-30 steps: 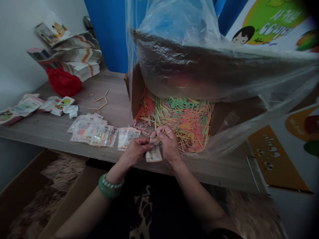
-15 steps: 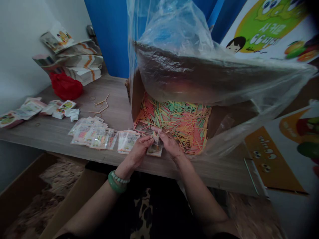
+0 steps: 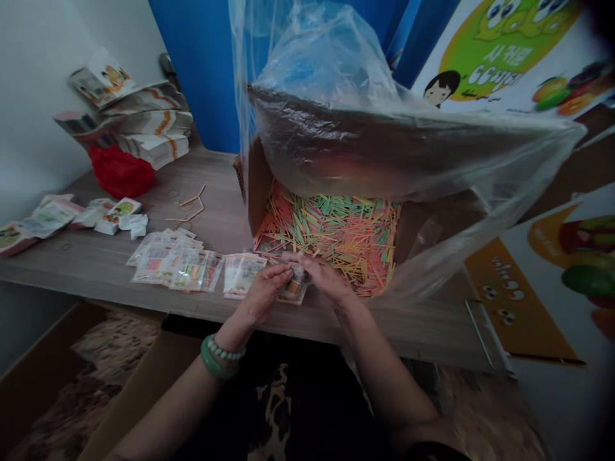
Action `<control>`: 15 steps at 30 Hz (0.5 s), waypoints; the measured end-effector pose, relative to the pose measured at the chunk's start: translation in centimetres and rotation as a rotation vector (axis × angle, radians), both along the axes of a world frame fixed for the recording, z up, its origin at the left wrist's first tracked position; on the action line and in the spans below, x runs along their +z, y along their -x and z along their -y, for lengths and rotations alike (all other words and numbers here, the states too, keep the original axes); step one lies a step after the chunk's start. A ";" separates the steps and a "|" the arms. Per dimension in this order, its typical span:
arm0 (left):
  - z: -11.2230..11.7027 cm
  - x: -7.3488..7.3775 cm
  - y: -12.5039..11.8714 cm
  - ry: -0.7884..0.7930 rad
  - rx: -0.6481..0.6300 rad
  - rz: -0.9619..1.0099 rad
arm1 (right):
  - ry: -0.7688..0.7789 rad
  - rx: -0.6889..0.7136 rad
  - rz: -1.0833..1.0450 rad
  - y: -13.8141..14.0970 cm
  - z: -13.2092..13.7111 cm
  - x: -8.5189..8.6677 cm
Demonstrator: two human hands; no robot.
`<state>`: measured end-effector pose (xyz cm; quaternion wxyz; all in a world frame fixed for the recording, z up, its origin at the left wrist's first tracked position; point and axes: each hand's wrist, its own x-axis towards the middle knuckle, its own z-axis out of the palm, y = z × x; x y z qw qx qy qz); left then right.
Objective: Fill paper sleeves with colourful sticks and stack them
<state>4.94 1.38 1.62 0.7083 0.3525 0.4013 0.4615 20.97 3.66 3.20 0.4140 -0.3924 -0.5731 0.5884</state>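
A small clear printed packet (image 3: 293, 292) with coloured sticks showing inside is at the table's front edge. My left hand (image 3: 263, 291), with green bangles at the wrist, is closed in a pinch at the packet's upper left. My right hand (image 3: 329, 276) lies against the packet's upper right, fingers stretched out and close together, pointing left. Its fingertips partly hide the packet's top. Just behind both hands is a heap of thin pink, green and yellow sticks (image 3: 336, 234) in a plastic-lined cardboard box (image 3: 262, 173).
Filled packets (image 3: 192, 267) lie overlapped left of my hands, with more white packets (image 3: 235, 275) beside them. Farther left are small boxes (image 3: 115, 214), a red bag (image 3: 120, 171) and stacked printed packaging (image 3: 156, 141). Clear plastic sheeting (image 3: 432, 147) drapes over the box.
My right fingers have straightened and spread flatter over the packet's top, where before they held coloured sticks at its mouth. The left hand still pinches the packet. The view has shifted slightly.
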 end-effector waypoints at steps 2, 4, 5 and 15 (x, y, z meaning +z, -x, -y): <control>0.0 0.1 -0.1 -0.020 0.008 -0.010 | -0.012 0.077 0.007 0.1 0.1 -0.3; 0.1 0.1 -0.1 -0.015 0.007 -0.025 | -0.004 0.063 -0.032 0.1 0.1 -0.6; 0.1 0.1 -0.2 -0.009 0.007 -0.030 | 0.017 0.035 -0.066 0.1 0.2 -0.7; 0.4 0.0 -0.5 0.071 0.003 0.034 | 0.056 -0.083 -0.116 0.6 1.2 -0.2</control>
